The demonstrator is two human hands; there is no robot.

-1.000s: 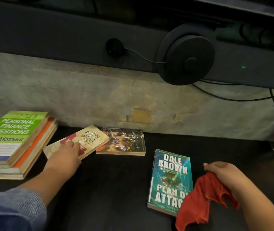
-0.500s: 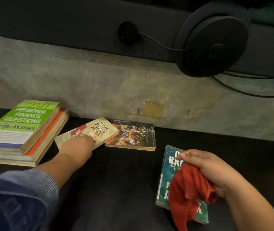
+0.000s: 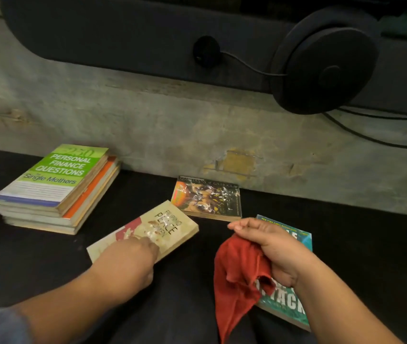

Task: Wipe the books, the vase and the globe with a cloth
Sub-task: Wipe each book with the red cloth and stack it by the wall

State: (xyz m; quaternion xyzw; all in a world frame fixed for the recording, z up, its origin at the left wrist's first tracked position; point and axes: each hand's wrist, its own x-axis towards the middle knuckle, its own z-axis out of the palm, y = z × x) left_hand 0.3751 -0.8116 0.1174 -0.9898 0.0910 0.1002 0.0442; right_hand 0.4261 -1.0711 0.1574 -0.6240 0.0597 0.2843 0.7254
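Right hand [image 3: 271, 247] grips red cloth [image 3: 237, 276], clear of cream book [image 3: 162, 227]

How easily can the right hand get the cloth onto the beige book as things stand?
Probably easily. The right hand holds the red cloth just right of the beige book, with bare dark surface between. The left hand covers only the book's near end.

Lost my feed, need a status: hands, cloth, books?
Left hand flat on the beige book. Right hand gripping red cloth above the teal book. Nothing blocking.
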